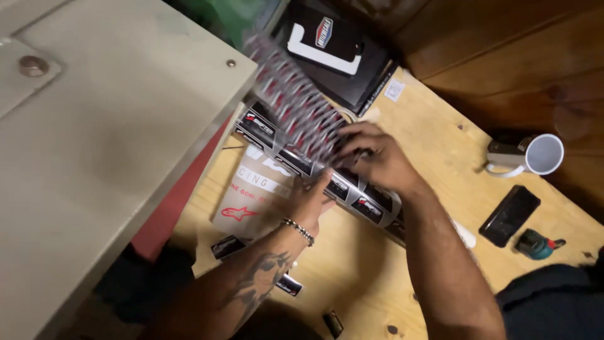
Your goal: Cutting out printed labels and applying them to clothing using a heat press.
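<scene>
Grey cabinet top [94, 157] closest, far left. Left hand [311, 201] w/ bracelet, fingers spread, pins sticker strip [327, 182] flat on desk [365, 264]; right hand [371, 154] pinches blurred sticker sheet [292, 101] above strip.

Both hands — left hand [309, 200], right hand [372, 155] — on a sticker strip [302, 119] over the wooden table [352, 264]

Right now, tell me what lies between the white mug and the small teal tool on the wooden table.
In the head view, a black phone lies flat on the wooden table, between the white mug and the small teal tool.
</scene>
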